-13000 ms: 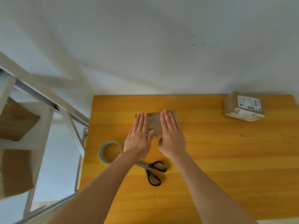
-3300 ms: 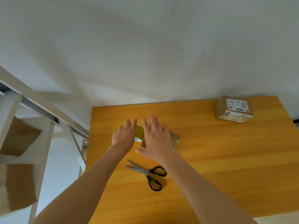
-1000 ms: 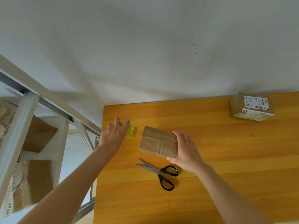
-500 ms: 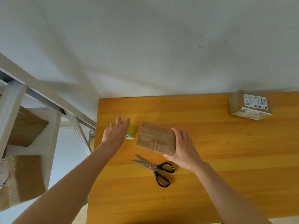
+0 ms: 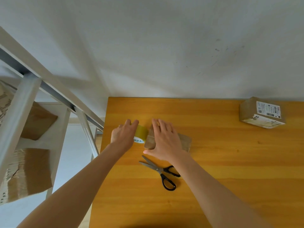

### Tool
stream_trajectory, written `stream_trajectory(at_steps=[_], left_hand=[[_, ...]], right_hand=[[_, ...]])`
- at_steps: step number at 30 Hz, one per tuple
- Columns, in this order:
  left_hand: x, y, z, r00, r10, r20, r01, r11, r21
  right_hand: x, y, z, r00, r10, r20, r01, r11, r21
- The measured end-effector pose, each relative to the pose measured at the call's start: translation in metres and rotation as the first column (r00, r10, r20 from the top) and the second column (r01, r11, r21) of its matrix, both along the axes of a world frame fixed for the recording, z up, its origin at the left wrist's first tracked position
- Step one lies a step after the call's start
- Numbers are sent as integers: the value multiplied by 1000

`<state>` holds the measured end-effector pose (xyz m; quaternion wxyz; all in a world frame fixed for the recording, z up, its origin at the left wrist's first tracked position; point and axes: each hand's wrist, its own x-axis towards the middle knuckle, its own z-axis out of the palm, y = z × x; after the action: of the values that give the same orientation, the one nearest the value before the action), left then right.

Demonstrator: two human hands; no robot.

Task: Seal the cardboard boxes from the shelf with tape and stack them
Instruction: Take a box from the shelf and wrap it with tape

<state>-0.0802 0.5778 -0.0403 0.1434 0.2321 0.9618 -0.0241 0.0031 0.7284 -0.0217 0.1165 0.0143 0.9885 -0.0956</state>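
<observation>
Left hand [image 5: 122, 137] curled round tape roll [image 5: 141, 132], right hand [image 5: 165, 142] flat, fingers straight, on box [image 5: 185, 142].

We see a table [image 5: 230, 162] of orange-yellow wood with darker grain stripes. The tape roll [image 5: 141, 131] is translucent olive-yellow, and its white label [image 5: 139, 140] is lettered in green. The near box [image 5: 185, 142] is plain kraft brown. The far box [image 5: 246, 112] is the same brown, with a white sticker [image 5: 268, 110] printed in black. The scissors [image 5: 160, 170] have black handles and grey blades. The wall [image 5: 148, 46] is off-white with dark scuffs, and the shelf frame [image 5: 21, 102] is pale grey.
</observation>
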Motion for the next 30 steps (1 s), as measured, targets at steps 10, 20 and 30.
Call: stream_trajectory(at_steps=[10, 20, 30], left_hand=[[-8, -17, 28, 994, 100, -34, -90, 970, 225], [-16, 2, 64, 924, 339, 175, -334, 498, 800], [24, 37, 65, 948, 137, 286, -309, 595, 742]], right_hand=[[-10, -4, 9, 996, -84, -4, 84, 994, -70], [-2, 18, 50, 946, -322, -36, 232, 750, -619], [28, 29, 24, 946, -305, -112, 219, 852, -475]])
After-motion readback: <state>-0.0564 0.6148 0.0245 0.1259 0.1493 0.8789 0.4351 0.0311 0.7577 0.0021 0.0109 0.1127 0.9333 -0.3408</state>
